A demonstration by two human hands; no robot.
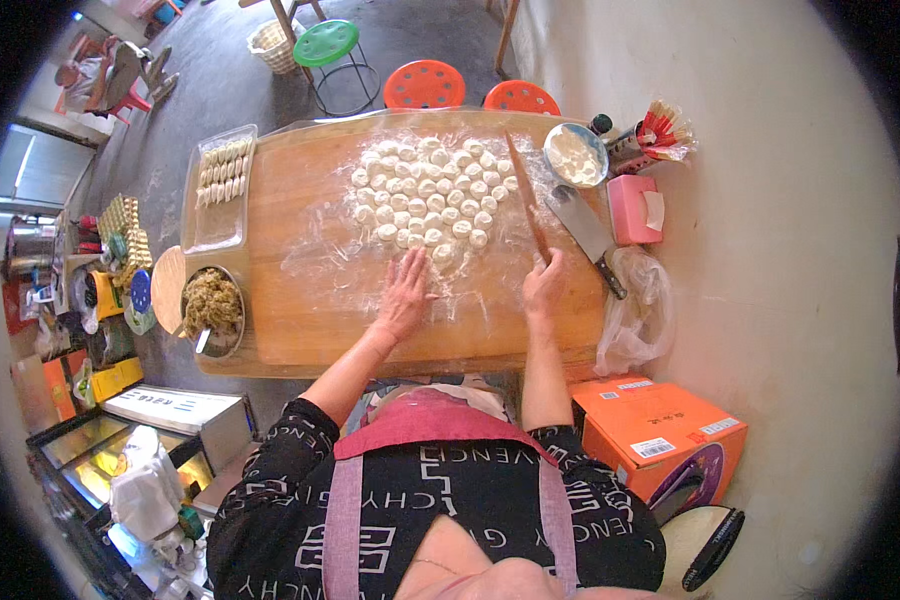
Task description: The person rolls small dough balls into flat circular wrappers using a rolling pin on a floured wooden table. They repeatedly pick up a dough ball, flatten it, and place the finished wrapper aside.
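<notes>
My right hand (544, 285) grips the near end of a long, thin wooden rolling pin (526, 191), which points away from me along the right edge of the dough pieces. My left hand (405, 294) lies palm down with fingers extended, its fingertips at the near edge of the pieces; whether it presses one is hidden. Many small floured dough pieces (435, 202) cover the middle of a wooden board (307, 300) dusted with flour. Right of the pin lies a cleaver (581, 225) with a dark handle. Beyond it stands a bowl of flour (576, 155).
At left are a clear tray (217, 229) with rows of filled dumplings and a metal bowl (241, 330) of filling with a spoon. A pink tissue box (630, 210), a chopstick holder (631, 152) and a plastic bag (634, 322) line the wall side. Stools (425, 84) stand beyond the table.
</notes>
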